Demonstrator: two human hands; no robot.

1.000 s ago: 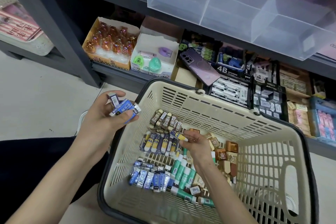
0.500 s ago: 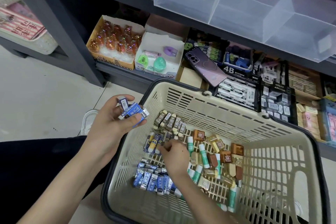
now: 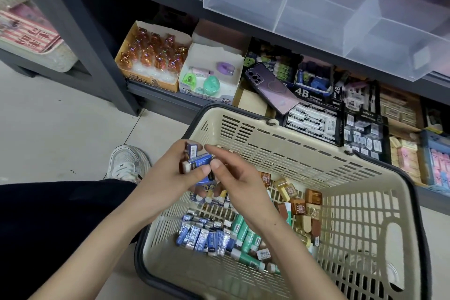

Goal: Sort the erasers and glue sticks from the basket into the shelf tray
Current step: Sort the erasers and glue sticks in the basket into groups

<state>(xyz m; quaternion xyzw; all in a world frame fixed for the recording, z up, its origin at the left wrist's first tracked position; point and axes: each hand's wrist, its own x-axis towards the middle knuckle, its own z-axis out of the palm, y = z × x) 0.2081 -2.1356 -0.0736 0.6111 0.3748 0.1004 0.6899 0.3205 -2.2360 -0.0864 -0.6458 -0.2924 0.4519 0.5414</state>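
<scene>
Left fingers [image 3: 175, 153]: clamped round a small bundle of blue-sleeved erasers [image 3: 196, 159], held just above the near-left rim of the basket [image 3: 292, 129], centre-left of frame.

Right fingers [image 3: 219, 151]: loosely curled, tips meeting that bundle. You may be feeding in another piece, but I cannot tell whether they pinch anything; the view is blocked there.

Left hand [image 3: 168, 180] and right hand [image 3: 239, 180] are touching or nearly so, both over the basket's left side.

In the basket below: loose blue erasers [image 3: 204, 238] in a row at the lower left, green glue sticks [image 3: 243, 231] just beside them, brown erasers [image 3: 300, 204] toward the centre right, and a row of yellow-and-dark erasers [image 3: 214, 196] directly under your hands.

Shelf tray [image 3: 316, 7]: clear, divided, upper right of frame; the compartments in view look bare.

Step in hand, as I judge it: gathering one kind into the left hand, nothing delivered yet.

Next move calls for a firm squeeze on the bundle, since stacked sleeves slide, then a lift up and right to one compartment, keeping the glue sticks for another.
</scene>
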